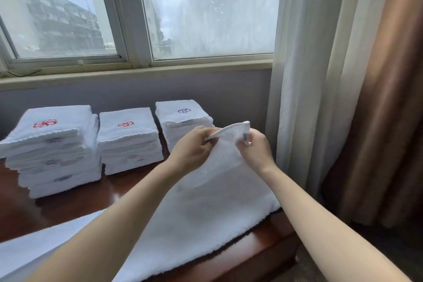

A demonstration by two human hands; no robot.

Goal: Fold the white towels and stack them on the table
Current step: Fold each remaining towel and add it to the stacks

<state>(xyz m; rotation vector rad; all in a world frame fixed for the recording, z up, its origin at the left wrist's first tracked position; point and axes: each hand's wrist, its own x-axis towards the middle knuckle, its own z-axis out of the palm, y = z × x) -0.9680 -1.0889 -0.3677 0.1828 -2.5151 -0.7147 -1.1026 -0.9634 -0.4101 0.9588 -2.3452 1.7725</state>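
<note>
A white towel point(206, 208) lies spread over the dark wooden table point(27, 213), its far end lifted off the surface. My left hand point(194, 149) and my right hand point(256, 149) pinch that raised edge close together, the right one by a small label. Behind stand three stacks of folded white towels: a tall left stack point(52, 151) with a red emblem, a middle stack point(129, 142) with a red emblem, and a right stack point(183, 119) with a purple emblem, partly hidden by my hands.
A window with a sill point(137, 71) runs behind the table. White sheer curtain point(304, 75) and brown drape point(384, 98) hang at the right, close to the table's right edge. The towel overhangs the table's front right edge point(263, 256).
</note>
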